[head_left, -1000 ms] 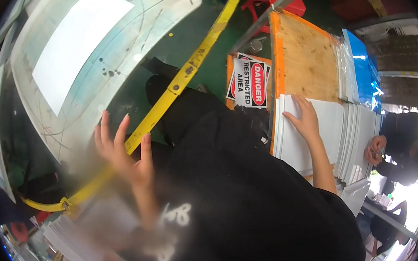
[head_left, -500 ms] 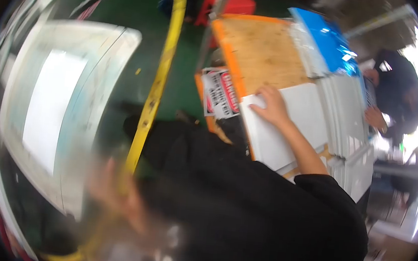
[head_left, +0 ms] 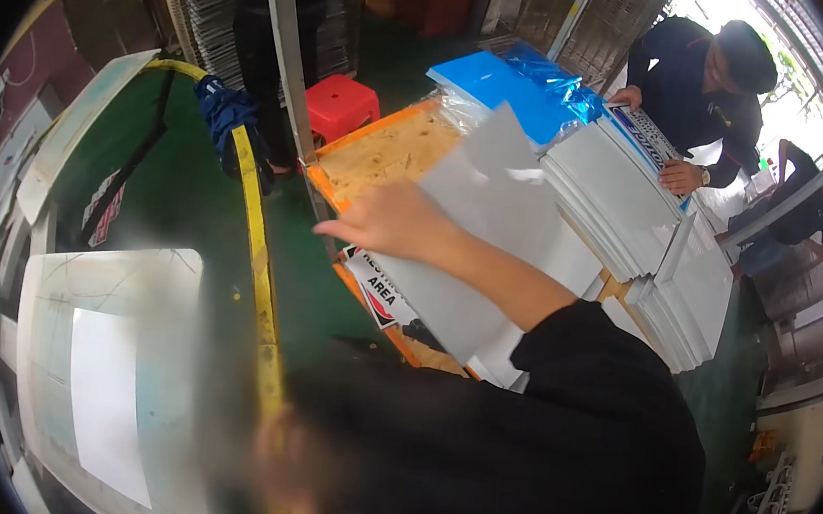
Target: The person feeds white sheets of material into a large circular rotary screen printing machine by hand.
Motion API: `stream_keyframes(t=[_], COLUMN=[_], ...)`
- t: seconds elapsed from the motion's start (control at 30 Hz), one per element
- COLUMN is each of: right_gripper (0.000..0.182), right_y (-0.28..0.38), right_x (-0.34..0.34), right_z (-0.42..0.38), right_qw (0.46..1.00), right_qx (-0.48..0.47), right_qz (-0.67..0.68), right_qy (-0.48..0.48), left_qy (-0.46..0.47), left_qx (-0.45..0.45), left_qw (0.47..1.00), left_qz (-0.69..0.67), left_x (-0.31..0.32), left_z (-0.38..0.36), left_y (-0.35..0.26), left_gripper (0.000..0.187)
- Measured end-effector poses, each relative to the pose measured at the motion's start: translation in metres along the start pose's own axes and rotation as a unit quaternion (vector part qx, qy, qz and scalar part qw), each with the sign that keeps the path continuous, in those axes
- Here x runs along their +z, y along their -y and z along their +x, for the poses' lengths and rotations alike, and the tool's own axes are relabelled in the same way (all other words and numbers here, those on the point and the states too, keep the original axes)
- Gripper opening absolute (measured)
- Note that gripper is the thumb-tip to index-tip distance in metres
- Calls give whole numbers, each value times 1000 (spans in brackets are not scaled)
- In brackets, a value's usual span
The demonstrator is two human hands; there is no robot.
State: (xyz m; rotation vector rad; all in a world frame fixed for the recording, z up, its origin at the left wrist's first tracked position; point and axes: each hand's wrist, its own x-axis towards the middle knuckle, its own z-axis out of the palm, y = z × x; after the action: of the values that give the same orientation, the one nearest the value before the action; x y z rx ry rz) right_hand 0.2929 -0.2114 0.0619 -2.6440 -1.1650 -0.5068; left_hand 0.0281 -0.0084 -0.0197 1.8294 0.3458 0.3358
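Note:
My right hand [head_left: 397, 220] grips the near-left edge of a thin white sheet [head_left: 501, 201], which is raised and tilted above the plywood board [head_left: 391, 161] with orange edges. My fingers are partly hidden, and the thumb points left. Under the wrist lies a printed "restricted area" sign [head_left: 380, 292]. Low in the view is my left hand [head_left: 288, 463], smeared by motion, beside a yellow bar [head_left: 265, 283]; its fingers cannot be made out. To the left, a white sheet [head_left: 110, 406] rests on a pale, stained tabletop [head_left: 169, 303].
Stacks of white sheets [head_left: 606, 196] and blue film-wrapped sheets [head_left: 507, 88] stand beyond my right hand. A co-worker [head_left: 695, 91] leans over a printed sign there. Another person [head_left: 274, 36] stands near a red stool [head_left: 342, 109]. A metal post [head_left: 293, 47] rises beside the board.
My right hand was flat on the white sheet on the board; now the sheet is lifted and tilted in it. The view has turned, bringing the co-worker and another person more fully into sight.

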Motion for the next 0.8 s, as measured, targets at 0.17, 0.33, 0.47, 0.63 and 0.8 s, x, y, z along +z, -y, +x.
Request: stream_keyframes(t=[0.17, 0.33, 0.47, 0.63, 0.8], right_gripper=[40, 25, 50, 76, 73], right_y=[98, 156, 153, 93, 22], right_x=[-37, -56, -54, -19, 57], right_z=[62, 74, 78, 62, 19], right_qw=[966, 909, 855, 928, 915], right_qx=[-153, -217, -262, -111, 171], right_qz=[107, 235, 349, 226, 351], right_qy=[-181, -265, -280, -275, -103], left_qy=[42, -108, -245, -291, -338], left_qx=[14, -29, 6, -41, -44], left_qw=[992, 982, 953, 927, 907], left_qz=[-116, -155, -179, -235, -248], left_x=[45, 46, 39, 19, -2], left_z=[-2, -2, -6, -18, -36], left_y=[-40, -22, -13, -8, 19], left_gripper=[49, 32, 14, 16, 21])
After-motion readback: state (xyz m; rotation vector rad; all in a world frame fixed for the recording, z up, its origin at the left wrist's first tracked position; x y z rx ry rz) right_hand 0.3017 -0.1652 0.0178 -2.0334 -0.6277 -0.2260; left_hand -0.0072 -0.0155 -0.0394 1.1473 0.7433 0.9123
